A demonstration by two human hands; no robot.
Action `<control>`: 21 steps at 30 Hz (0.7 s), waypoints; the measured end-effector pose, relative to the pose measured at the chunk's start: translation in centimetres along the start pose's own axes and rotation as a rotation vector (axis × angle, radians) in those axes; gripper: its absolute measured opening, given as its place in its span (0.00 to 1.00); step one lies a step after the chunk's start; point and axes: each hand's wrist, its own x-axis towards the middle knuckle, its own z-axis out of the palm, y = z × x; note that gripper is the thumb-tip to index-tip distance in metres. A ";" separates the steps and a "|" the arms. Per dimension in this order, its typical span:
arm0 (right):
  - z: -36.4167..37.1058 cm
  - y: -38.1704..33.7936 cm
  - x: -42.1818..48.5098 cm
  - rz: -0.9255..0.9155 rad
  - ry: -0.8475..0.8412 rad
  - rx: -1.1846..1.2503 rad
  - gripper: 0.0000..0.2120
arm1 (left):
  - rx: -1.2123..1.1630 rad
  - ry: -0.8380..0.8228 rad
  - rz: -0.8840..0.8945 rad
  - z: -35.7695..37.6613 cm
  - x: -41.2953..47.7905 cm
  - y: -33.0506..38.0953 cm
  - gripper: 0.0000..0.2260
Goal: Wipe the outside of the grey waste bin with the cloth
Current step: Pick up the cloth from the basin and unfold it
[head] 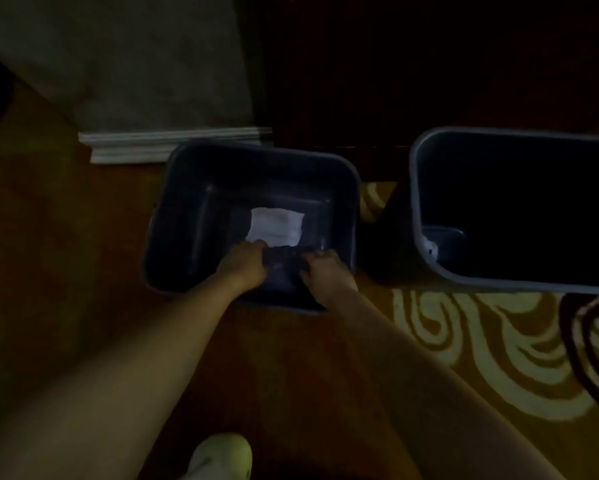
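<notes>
A grey waste bin (173,216) stands open-topped on the carpet in the middle of the dim, blurred head view. A white cloth (276,226) lies flat on its bottom. Both my arms reach down inside the bin. My left hand (246,263) has its fingers curled at the cloth's near left corner and touches it. My right hand (325,271) sits just right of it, by the near inner wall, with its fingers bent. What the right hand holds is lost in the dark.
A second grey bin (416,188) stands close to the right with something small and pale in its bottom corner. A white skirting board (135,147) and wall lie behind on the left, and dark furniture behind. Patterned carpet (481,355) spreads to the right. My shoe (221,455) is at the bottom edge.
</notes>
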 end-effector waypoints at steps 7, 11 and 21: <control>3.9 1.0 7.9 -0.099 0.072 -0.094 0.19 | 0.118 0.127 0.022 3.2 7.4 -3.0 0.22; 4.4 0.9 11.5 -0.137 0.170 -0.254 0.19 | 0.277 0.199 0.102 4.2 9.8 -4.0 0.17; 5.0 0.5 12.8 -0.138 0.231 -0.341 0.18 | 0.461 0.315 0.159 5.1 11.0 -3.5 0.15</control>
